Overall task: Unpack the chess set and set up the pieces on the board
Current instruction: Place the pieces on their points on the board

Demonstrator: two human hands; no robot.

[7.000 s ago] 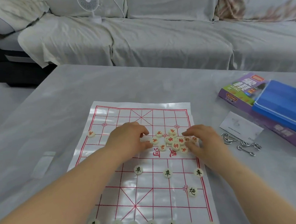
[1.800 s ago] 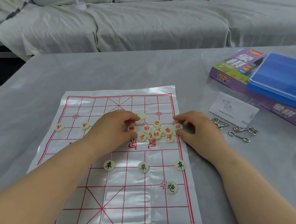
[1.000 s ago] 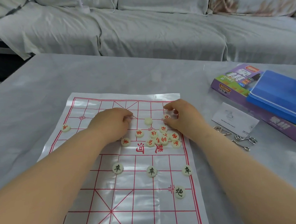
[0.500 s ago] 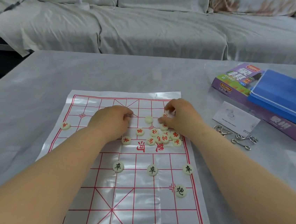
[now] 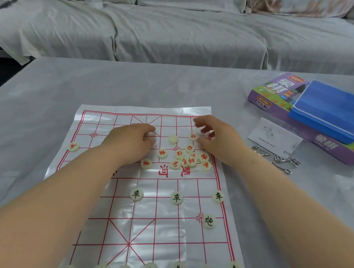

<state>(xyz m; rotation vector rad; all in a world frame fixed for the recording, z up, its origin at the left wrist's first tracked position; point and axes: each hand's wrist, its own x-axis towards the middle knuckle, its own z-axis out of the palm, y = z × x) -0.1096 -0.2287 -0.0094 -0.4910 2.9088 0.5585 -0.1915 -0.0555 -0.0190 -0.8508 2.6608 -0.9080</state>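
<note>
Grey tablecloth (image 5: 39, 117) under glossy red-gridded board (image 5: 160, 229), cream disc pieces (image 5: 176, 198).

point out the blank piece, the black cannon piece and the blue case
blank piece (image 5: 173, 139), head view, centre of its unmarked top
black cannon piece (image 5: 209, 221), head view, centre of its face
blue case (image 5: 330, 109), head view, middle of its lid

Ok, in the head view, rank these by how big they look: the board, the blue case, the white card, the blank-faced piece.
Largest to smallest:
1. board
2. blue case
3. white card
4. blank-faced piece
The case and card lie about equally far from the camera, so their order seems safe.
</note>
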